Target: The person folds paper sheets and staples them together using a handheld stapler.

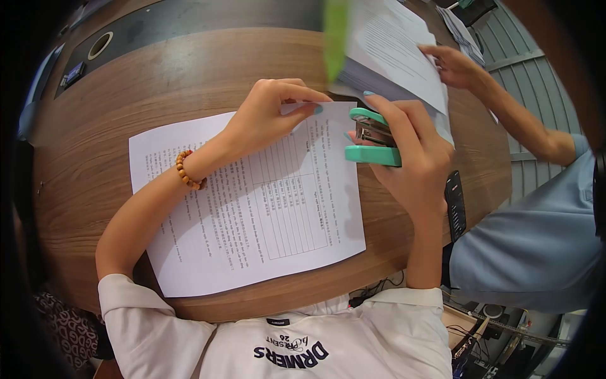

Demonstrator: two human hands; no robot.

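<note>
A printed sheet of paper [208, 252], covered in text with a ruled table, lies on the wooden table in front of me. My left hand [274, 110], wearing a brown bead bracelet [183, 169] on its wrist, pinches the sheet's far edge near its right corner between thumb and fingers. In my right hand [413, 151] is a mint-green stapler [374, 155], its jaws apart and pointing left beside the sheet's right edge. The stapler's rear end is hidden in my palm. Whether several sheets are stacked together, I cannot tell.
At the far right, another person's hand [449, 65] touches a thick stack of printed papers [394, 54]. A blurred green object [336, 38] is beside that stack. A black phone [455, 205] lies near the right edge; a tape roll [100, 45] sits far left.
</note>
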